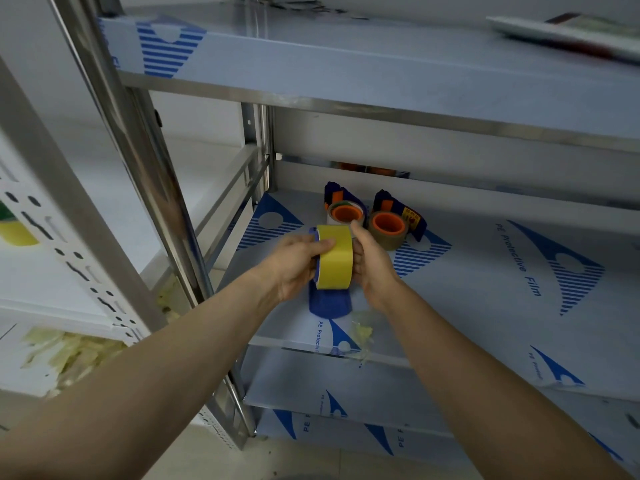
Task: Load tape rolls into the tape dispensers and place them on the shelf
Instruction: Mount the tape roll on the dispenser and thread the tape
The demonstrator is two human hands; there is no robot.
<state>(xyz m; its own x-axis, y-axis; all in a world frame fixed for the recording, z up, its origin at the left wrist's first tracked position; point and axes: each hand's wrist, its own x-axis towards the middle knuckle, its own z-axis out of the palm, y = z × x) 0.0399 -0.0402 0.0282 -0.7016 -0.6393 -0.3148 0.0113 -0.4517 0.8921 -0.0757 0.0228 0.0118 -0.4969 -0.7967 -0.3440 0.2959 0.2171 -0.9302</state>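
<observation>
With our left grip (294,263) and right grip (372,261) clasping the yellow tape roll (335,258) in its blue dispenser (329,304) at the shelf (485,289) front, a careless push could topple the loaded dispensers (391,223) just behind.

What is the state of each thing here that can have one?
yellow tape roll: on edge, in the blue dispenser
blue dispenser: held at the shelf front
left hand: grips the roll
right hand: grips the roll
rear left dispenser: loaded, on shelf
rear right dispenser: loaded, on shelf
</observation>
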